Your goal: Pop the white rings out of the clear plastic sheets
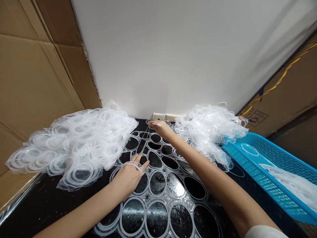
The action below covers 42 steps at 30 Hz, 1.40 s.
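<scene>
Btwn L grip [131, 173] & R grip [162, 128] runs stretched ring [143, 139], R pinching it, L's hold unclear.

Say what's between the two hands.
One thin ring, pulled long and narrow, runs from the right hand to the left hand. Below it: flat rings and black table. Shows in the head view.

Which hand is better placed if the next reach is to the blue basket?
Right hand, probably: it is nearer the blue basket, and its forearm lies on that side. The left hand sits farther away, with rings looped around it.
</scene>
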### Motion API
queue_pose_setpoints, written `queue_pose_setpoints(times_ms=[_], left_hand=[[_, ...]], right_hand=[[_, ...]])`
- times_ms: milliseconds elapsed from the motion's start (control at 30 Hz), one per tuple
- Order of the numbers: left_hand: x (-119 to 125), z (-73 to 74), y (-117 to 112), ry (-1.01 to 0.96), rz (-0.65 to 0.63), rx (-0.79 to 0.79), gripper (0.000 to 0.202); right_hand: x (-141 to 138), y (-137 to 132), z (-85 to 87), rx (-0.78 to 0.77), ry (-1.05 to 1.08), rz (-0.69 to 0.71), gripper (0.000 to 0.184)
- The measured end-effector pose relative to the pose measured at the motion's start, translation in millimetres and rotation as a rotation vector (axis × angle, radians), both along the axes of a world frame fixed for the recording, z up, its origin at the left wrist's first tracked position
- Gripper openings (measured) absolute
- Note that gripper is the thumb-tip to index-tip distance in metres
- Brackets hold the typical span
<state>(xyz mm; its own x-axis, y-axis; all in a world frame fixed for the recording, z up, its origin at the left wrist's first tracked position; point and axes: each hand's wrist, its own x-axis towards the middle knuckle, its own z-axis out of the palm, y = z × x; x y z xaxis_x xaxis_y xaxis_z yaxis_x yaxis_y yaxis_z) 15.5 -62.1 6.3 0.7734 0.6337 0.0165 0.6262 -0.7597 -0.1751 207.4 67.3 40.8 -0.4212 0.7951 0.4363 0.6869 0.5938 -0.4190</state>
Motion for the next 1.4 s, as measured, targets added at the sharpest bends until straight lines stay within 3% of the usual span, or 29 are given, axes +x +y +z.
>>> queue_pose_setpoints(times_ms=[100,267,367,467,567,700,833,967,1400], left_hand=[[-1.1,0.7,0.0,-0.023,0.040,0.008,0.048],[-7.7,7.5,-1.5,-0.179,0.074,0.057,0.046],[-4.0,9.4,-1.3,-0.318,0.025,0.170,0.048],[12.5,6.7,0.3,-0.284,-0.024,0.198,0.049],[35.6,4.2,3.4,-0.161,0.022,0.123,0.043],[52.6,8.4,7.3,-0.140,0.093,0.097,0.038],[46.2,12.6,6.0,-0.152,0.084,0.072,0.034],[39.9,10.0,1.0,-0.156,0.059,0.053,0.033],[46.5,1.3,-9.1,-0.061,0.042,0.059,0.040]], right_hand=[[-1.0,-14.9,4.8,-0.043,0.025,0.037,0.026],[13.6,-60.8,15.3,-0.304,0.191,0.072,0.029],[30.0,-81.5,8.6,-0.477,0.265,0.050,0.030],[39.7,-90.4,-7.4,-0.566,0.282,0.114,0.026],[40.8,-91.4,-21.0,-0.552,0.333,0.122,0.028],[39.5,-90.8,-28.8,-0.510,0.364,0.074,0.029],[41.9,-91.2,-32.3,-0.514,0.381,0.045,0.030],[44.8,-92.0,-32.3,-0.529,0.371,0.104,0.032],[42.7,-97.6,-28.0,-0.454,0.217,0.196,0.021]])
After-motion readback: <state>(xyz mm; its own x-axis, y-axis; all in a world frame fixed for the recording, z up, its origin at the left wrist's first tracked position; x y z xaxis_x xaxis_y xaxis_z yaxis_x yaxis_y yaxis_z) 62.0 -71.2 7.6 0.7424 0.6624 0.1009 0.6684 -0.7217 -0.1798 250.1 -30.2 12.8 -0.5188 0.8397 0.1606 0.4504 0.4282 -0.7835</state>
